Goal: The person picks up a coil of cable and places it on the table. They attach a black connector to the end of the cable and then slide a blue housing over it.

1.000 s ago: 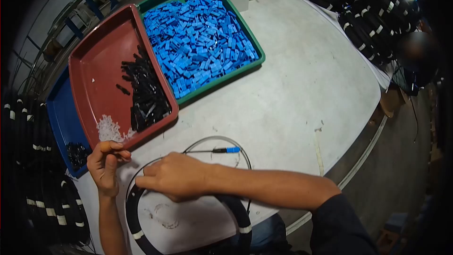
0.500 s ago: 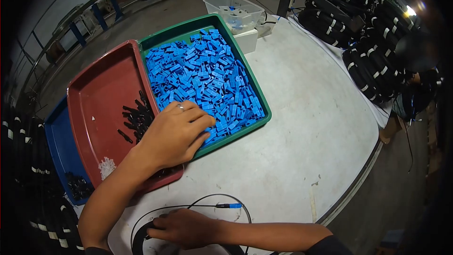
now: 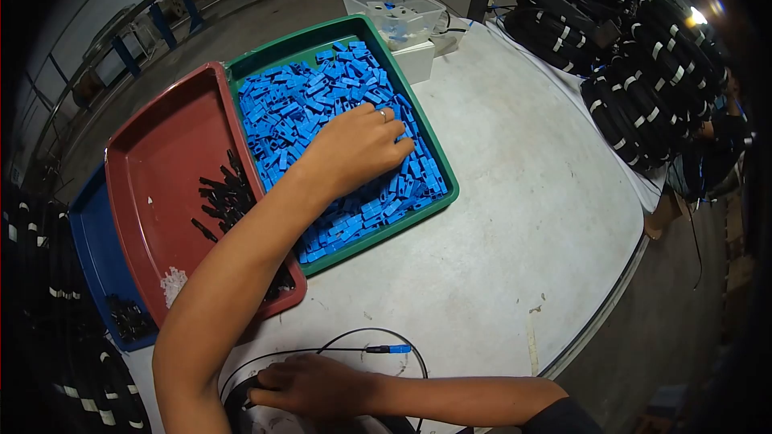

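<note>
My left hand [image 3: 362, 149] reaches into the green tray [image 3: 386, 235], over a heap of small blue plastic connector housings [image 3: 281, 104]. Its fingers curl downward; their tips and anything between them are hidden. Close to my body, my right hand [image 3: 310, 386] is closed around a coil of black cable [image 3: 235, 400], partly covered by the hand. One cable end loops out beyond that hand and carries a blue-tipped connector [image 3: 390, 349], which lies on the white table [image 3: 515, 217].
Left of the green tray, a red tray [image 3: 165, 169] holds black connector parts [image 3: 221, 205] and small clear pieces [image 3: 172, 283]. A blue tray [image 3: 92, 233] is beyond it. A clear plastic box [image 3: 394, 12] stands at the back. Banded black cable coils [image 3: 623, 116] hang at right.
My left hand has moved up and right, from the green tray's near edge to farther over the blue housings. My right hand stays on the coil. The view has shifted slightly.
</note>
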The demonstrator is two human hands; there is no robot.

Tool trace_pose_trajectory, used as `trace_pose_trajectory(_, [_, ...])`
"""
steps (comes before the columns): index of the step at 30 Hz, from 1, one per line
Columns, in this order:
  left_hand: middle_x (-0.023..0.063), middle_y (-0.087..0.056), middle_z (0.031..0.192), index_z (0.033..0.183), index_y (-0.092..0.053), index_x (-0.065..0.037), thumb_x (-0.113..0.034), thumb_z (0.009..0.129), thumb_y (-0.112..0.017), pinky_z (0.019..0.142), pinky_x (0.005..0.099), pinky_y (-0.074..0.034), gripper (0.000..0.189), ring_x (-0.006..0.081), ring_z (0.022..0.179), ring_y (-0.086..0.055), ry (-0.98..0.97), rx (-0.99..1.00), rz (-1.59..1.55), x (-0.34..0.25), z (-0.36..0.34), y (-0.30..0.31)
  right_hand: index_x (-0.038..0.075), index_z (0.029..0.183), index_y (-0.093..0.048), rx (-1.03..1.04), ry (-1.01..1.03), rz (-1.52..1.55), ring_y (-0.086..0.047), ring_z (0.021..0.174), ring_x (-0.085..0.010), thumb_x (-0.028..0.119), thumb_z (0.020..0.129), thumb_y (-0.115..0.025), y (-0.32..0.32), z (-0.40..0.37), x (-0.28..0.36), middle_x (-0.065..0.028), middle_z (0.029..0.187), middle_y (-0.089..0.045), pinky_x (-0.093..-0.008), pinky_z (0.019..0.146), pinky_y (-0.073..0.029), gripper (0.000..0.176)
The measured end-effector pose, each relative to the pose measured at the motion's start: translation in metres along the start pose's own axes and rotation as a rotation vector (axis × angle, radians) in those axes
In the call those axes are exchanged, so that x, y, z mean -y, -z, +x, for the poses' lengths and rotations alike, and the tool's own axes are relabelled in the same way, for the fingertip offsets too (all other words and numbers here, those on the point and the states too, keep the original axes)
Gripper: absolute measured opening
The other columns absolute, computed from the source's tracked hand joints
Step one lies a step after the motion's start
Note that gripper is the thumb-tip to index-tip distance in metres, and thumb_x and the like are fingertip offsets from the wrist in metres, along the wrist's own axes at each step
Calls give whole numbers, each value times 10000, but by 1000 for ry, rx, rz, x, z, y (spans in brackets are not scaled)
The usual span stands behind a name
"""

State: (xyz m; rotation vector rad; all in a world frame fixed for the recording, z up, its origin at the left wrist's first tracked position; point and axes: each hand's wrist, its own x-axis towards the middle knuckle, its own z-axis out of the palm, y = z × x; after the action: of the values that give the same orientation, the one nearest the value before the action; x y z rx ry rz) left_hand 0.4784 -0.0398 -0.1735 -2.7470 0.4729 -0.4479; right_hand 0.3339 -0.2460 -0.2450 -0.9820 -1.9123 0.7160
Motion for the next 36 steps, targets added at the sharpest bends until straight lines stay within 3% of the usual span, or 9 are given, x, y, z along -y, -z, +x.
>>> trace_pose_trajectory(3, [103, -646, 963, 1104, -678, -62, -54, 845, -639, 821, 391, -507, 262, 286, 923, -639, 94, -124, -108, -1, -9, 8, 73, 1297, -540, 90, 28, -111, -654, 1027, -329, 132, 830, -611, 6, 0, -3, -135, 1164, -595, -433, 906, -524, 476])
trace_pose_trajectory(6, [122, -659, 999, 1213, -676, -57, -39, 902, -634, 819, 395, -517, 314, 306, 938, -642, 312, -268, -454, -12, -33, 39, 76, 1233, -593, 78, 22, -96, -673, 930, -340, 111, 807, -623, 12, 4, -3, -131, 1062, -622, -446, 807, -552, 428])
trace_pose_trajectory(10, [107, -679, 985, 1118, -695, -35, -52, 875, -690, 763, 347, -512, 244, 214, 860, -648, 566, -341, -734, -43, -94, 97, 102, 1105, -630, -67, 74, -77, -669, 788, -334, 147, 907, -666, 7, 7, -6, -105, 882, -629, -439, 671, -554, 206])
trace_pose_trajectory(13, [143, -673, 972, 1061, -672, -11, -66, 873, -708, 767, 360, -529, 200, 257, 839, -673, 692, -450, -806, -81, -153, 120, 89, 1109, -644, -60, 81, -87, -671, 778, -332, 168, 942, -670, 13, 9, 1, -116, 866, -636, -436, 664, -543, 187])
trace_pose_trajectory(15, [56, -686, 842, 1009, -655, -21, -96, 868, -784, 700, 281, -514, 205, 128, 744, -647, 856, -437, -967, -107, -195, 127, 91, 1071, -617, -66, 62, -128, -672, 814, -348, 151, 902, -671, 14, 10, 5, -113, 873, -638, -456, 678, -530, 187])
trace_pose_trajectory(17, [8, -656, 902, 991, -627, -21, -162, 871, -834, 728, 224, -464, 278, 53, 792, -585, 1000, -403, -1047, -132, -235, 132, 90, 1118, -622, -44, 66, -171, -666, 801, -359, 122, 890, -670, 16, 11, 8, -119, 870, -636, -456, 676, -530, 234])
trace_pose_trajectory(19, [37, -679, 932, 960, -621, -35, -108, 855, -849, 775, 237, -512, 262, 67, 832, -620, 1103, -480, -1132, -158, -269, 124, 92, 1170, -621, -40, 77, -188, -660, 796, -365, 98, 880, -663, 17, 12, 8, -128, 871, -634, -454, 683, -527, 293])
trace_pose_trajectory(25, [106, -713, 996, 1025, -569, -41, -24, 872, -808, 809, 237, -537, 284, 93, 904, -666, 1168, -747, -1408, -196, -316, 106, 64, 1180, -634, -2, -32, -220, -672, 865, -371, 24, 879, -659, 20, 15, 16, -158, 961, -673, -441, 743, -530, 305])
trace_pose_trajectory(36, [1, -646, 825, 1022, -599, -24, -83, 852, -848, 665, 218, -496, 308, 43, 713, -595, 1181, -541, -1092, -207, -307, 117, 72, 1175, -647, -48, -70, -246, -649, 814, -342, -16, 881, -659, 21, 16, 17, -130, 915, -642, -421, 714, -516, 306])
